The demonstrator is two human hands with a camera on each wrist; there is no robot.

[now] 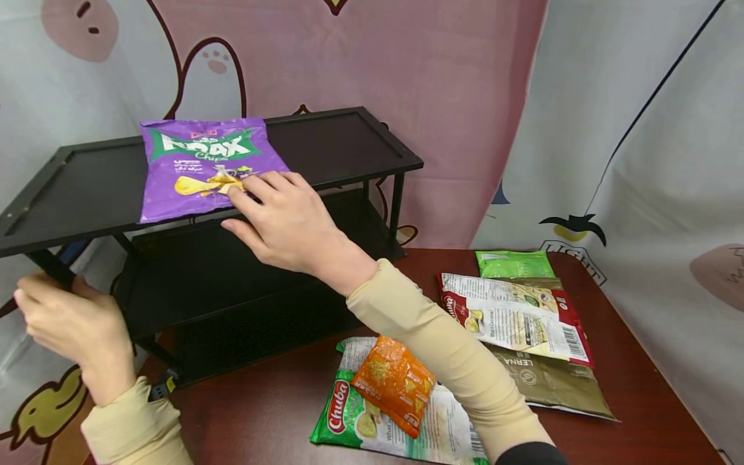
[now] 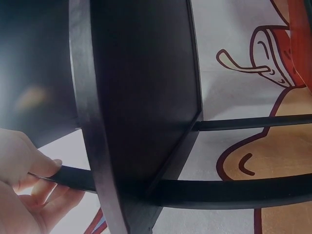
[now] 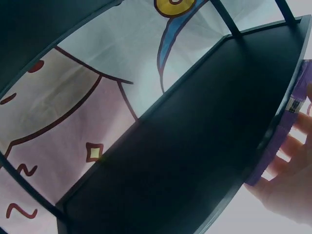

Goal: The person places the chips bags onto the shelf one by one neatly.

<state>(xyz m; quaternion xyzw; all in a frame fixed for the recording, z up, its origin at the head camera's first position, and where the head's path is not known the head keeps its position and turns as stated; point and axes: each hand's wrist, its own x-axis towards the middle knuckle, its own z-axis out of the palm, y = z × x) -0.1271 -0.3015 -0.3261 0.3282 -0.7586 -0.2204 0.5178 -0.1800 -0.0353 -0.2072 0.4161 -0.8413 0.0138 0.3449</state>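
A purple bag of chips [image 1: 203, 169] lies face up on the top tier of a black shelf rack [image 1: 343, 145], its near edge reaching over the front rim. My right hand [image 1: 290, 223] rests its fingers on the bag's lower right part, thumb held apart and below. In the right wrist view, fingers [image 3: 292, 146] touch the purple bag [image 3: 273, 151] at the shelf's edge. At the rack's left end, my left hand [image 1: 75, 323] grips a black post [image 1: 49, 265]. The left wrist view shows thumb and fingers curled round that post [image 2: 75, 178].
On the brown table [image 1: 250, 413], a small orange snack bag [image 1: 395, 381] lies on a green-and-white chips bag [image 1: 343, 413]. To the right, a red-and-white bag [image 1: 517, 316] overlaps a brown bag [image 1: 558, 381], with a green packet [image 1: 514, 263] behind. A printed curtain [image 1: 453, 97] hangs behind.
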